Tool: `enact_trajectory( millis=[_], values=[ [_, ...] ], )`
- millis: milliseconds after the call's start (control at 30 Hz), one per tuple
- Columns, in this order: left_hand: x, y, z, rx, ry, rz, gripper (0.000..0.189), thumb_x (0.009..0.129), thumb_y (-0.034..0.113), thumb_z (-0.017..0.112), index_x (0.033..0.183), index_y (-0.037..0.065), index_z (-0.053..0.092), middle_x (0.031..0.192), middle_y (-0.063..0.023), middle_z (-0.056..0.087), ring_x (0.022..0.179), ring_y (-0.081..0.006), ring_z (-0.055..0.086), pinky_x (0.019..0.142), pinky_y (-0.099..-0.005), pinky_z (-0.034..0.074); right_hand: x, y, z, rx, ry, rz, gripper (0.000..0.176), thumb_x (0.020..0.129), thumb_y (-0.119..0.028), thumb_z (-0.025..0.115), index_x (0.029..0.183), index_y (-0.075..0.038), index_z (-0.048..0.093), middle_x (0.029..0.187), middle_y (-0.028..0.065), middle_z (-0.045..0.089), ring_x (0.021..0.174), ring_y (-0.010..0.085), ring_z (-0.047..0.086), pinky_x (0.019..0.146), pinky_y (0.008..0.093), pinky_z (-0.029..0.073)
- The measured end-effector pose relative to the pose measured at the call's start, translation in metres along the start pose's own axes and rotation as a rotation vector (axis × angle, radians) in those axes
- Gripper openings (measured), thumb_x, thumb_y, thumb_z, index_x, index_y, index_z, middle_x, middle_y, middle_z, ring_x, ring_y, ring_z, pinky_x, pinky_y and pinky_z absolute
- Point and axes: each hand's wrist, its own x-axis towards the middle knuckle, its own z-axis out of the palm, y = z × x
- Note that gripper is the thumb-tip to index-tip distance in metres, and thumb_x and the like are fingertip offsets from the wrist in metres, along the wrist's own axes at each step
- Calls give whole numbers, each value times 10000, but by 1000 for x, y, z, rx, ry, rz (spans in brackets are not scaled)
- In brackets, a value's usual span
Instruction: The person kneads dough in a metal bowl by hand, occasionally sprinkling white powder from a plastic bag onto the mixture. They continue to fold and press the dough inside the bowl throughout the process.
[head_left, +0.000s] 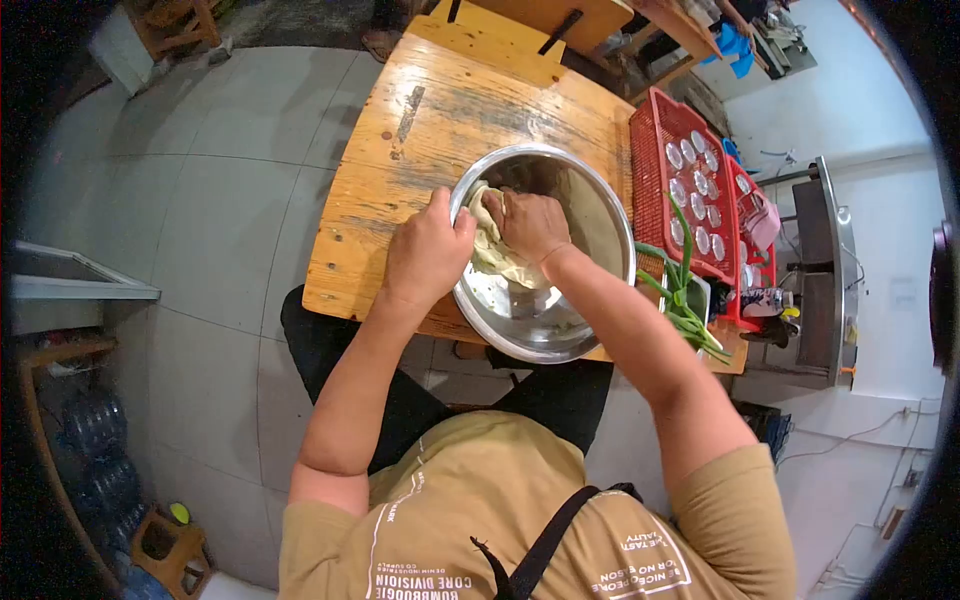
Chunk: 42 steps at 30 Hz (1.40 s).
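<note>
A large metal bowl (600, 215) rests on the wooden table, close to its front edge. Pale, dough-like or cloth-like material (495, 258) lies inside against the bowl's left wall. My left hand (432, 250) grips the bowl's left rim, thumb on the inner side and fingers outside. Inside the bowl, my right hand (530, 228) presses into the pale material with curled fingers, its fingertips partly hidden in the folds.
The wooden table (480, 100) extends ahead. Right of the bowl are green onions (682, 300) in a tray. A red crate (655, 160) holds several clear glasses. Farther right stands a metal counter (815, 290). A small stool (165, 550) is on the floor at lower left.
</note>
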Motion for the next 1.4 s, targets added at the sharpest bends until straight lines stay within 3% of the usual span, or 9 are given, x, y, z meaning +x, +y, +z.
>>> enact_trajectory(
  millis=[100,367,400,533,600,733,1000,1233,1400],
  values=[
    [1,-4,5,47,28,25,336,983,298,536,1072,-25,559,940,-339,661,938,-535,632,798,-580,500,1,-1,9,-34,81,23,497,1064,-474,408,979,-77,695,773,193,727,728,402,716,658,511,560],
    [-57,-13,14,-408,177,-17,316,992,246,570,1134,-34,540,944,-289,700,922,-475,690,795,-524,532,-43,2,-66,120,-68,-173,520,1015,-493,558,1301,-75,678,1490,222,499,1297,421,546,1090,477,451],
    [-72,-13,18,-444,133,-57,353,993,257,611,1184,-26,522,979,-274,701,950,-442,700,799,-496,536,-44,-5,-79,287,-190,88,773,975,-608,558,1438,11,534,1518,327,407,1343,440,509,1123,488,427],
    [-129,-8,41,-795,-174,-172,339,1081,308,510,1203,-8,488,981,-218,699,917,-343,707,777,-455,534,-60,-30,-49,162,-336,272,1208,868,-812,500,1603,55,93,1536,468,219,1415,624,287,1151,558,370],
    [-137,4,24,-793,-358,-305,355,1084,316,502,1225,-9,488,956,-212,698,905,-339,705,770,-450,532,-73,-44,-26,-57,-205,223,1055,897,-744,515,1579,17,252,1548,411,256,1398,616,313,1091,623,404],
    [-98,-3,12,-356,125,39,518,1064,400,517,1341,-36,476,923,-192,689,860,-327,696,750,-422,531,-71,-34,-14,-102,-63,69,691,932,-537,590,1394,-28,519,1391,286,474,1278,482,490,924,553,547],
    [8,-1,31,-193,42,18,414,982,341,628,1195,-9,574,986,-234,713,920,-393,708,811,-456,541,-32,9,-12,-47,42,-77,298,909,-258,662,1092,-48,555,1098,190,669,990,381,696,812,469,574],
    [-30,-7,29,-302,211,77,343,975,217,577,1247,11,548,1069,-271,703,998,-462,673,865,-521,525,-71,32,-35,604,-15,19,440,968,-318,647,1286,-35,535,1216,251,650,1098,416,653,929,476,515],
    [-52,-2,22,-217,181,30,373,967,254,587,1250,13,567,1083,-267,705,1003,-446,680,855,-511,531,-93,21,-68,337,-99,-74,680,975,-480,614,1439,3,493,1281,293,575,1261,492,498,1078,539,424]
  ],
)
